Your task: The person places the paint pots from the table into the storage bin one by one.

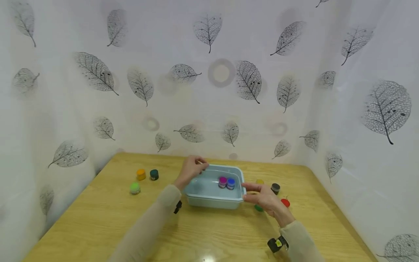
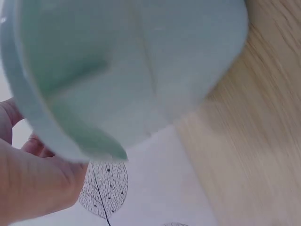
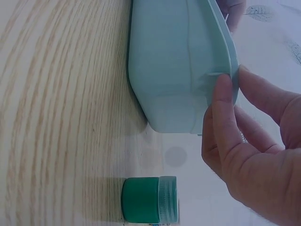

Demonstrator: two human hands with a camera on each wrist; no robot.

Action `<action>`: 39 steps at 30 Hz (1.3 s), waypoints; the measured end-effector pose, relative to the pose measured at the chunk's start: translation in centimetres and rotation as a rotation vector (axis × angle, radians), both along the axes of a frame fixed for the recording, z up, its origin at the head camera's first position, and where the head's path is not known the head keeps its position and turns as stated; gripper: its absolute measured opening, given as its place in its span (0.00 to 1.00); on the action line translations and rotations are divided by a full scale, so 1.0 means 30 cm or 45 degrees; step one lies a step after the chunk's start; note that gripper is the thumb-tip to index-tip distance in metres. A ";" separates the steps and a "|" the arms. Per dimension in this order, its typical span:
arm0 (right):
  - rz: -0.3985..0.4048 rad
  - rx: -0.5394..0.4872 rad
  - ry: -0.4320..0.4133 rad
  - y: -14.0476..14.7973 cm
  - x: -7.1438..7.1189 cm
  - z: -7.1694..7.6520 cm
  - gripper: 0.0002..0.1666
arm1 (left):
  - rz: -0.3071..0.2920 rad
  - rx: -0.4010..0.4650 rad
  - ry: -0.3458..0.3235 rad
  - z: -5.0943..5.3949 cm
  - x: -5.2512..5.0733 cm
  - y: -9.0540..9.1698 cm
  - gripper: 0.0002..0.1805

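Note:
A light blue plastic basin (image 1: 212, 203) rests on the wooden table, with a magenta-lidded paint jar (image 1: 222, 182) and a blue-lidded one (image 1: 230, 183) side by side inside it. My left hand (image 1: 192, 170) grips the basin's rim at the far left corner; part of its fingers is hidden behind the wall in the left wrist view. On the right side, my right hand (image 1: 266, 199) pinches the rim between thumb and fingers (image 3: 223, 99). A green jar (image 3: 141, 200) stands on the table below the right hand.
Orange (image 1: 141, 174), dark teal (image 1: 154, 174) and light green (image 1: 135, 188) jars stand left of the basin. To its right are yellow (image 1: 260, 181), black (image 1: 275, 188) and red (image 1: 285, 202) ones, near the right hand. A leaf-patterned curtain (image 1: 216, 109) surrounds the table's back and sides.

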State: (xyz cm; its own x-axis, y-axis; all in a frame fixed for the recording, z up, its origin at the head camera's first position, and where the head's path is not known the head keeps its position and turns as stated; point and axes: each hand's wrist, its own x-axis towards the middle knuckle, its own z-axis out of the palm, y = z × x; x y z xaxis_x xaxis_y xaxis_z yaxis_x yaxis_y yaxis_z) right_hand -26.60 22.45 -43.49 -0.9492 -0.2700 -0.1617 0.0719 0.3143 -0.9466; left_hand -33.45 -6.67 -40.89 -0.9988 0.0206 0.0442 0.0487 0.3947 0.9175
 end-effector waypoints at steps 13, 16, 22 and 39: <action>-0.017 -0.004 -0.011 0.002 0.002 0.003 0.36 | 0.013 0.007 -0.004 -0.015 0.004 -0.126 0.12; -0.011 -0.009 -0.007 0.002 0.003 0.001 0.36 | 0.002 -0.005 -0.019 -0.031 -0.002 -0.167 0.13; -0.019 -0.027 -0.011 0.000 0.000 -0.001 0.37 | -0.133 0.004 -0.085 -0.042 -0.013 -0.249 0.14; -0.052 -0.031 -0.038 -0.003 0.002 0.000 0.36 | -0.394 0.099 -0.132 -0.054 0.013 -0.491 0.23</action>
